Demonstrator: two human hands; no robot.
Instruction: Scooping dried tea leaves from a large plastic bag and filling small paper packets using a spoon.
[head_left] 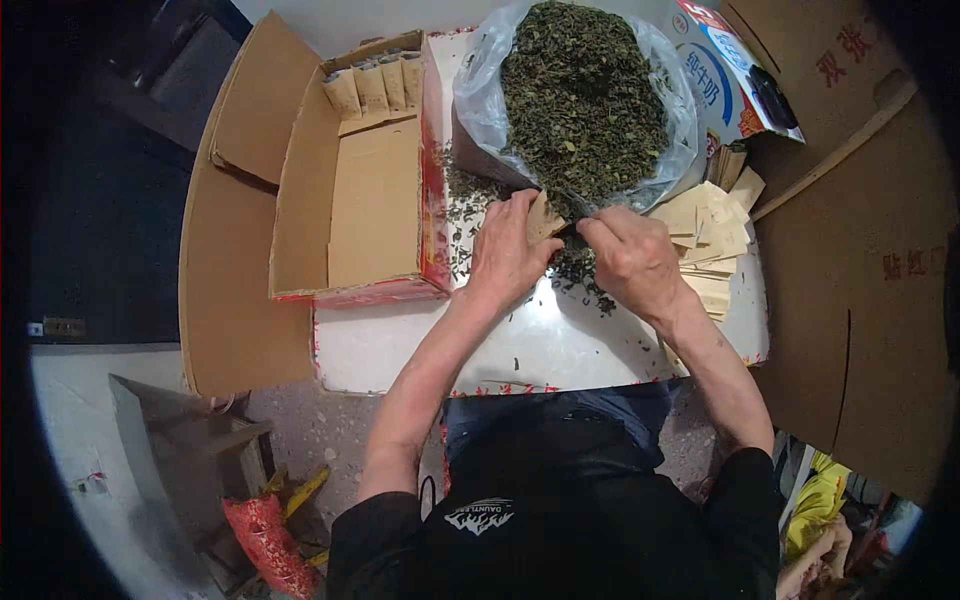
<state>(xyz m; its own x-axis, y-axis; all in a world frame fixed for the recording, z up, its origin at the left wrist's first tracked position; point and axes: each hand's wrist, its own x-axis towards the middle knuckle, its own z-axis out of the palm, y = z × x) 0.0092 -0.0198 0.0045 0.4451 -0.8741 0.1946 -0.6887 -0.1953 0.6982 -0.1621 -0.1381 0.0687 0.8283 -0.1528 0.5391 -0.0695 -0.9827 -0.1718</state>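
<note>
My left hand (503, 248) is closed round a small brown paper packet (545, 219), held tilted at the near side of a big clear plastic bag (482, 88). Dried green leaves (585, 95) heap up inside that bag. Just right of the packet, my right hand (635, 258) is closed, its fingertips pinched together by the bag's near rim. A thin greyish shape shows at those fingertips, too indistinct to name. Loose leaf bits (580, 262) lie on the white tabletop (450, 350) under and between both hands.
To the left stands an open cardboard box (375, 200) with several filled paper packets (375, 85) at its far end. Flat paper packets (705, 225) are piled at the right. A printed carton (715, 75) stands behind them, and large cardboard (850, 220) walls the right side.
</note>
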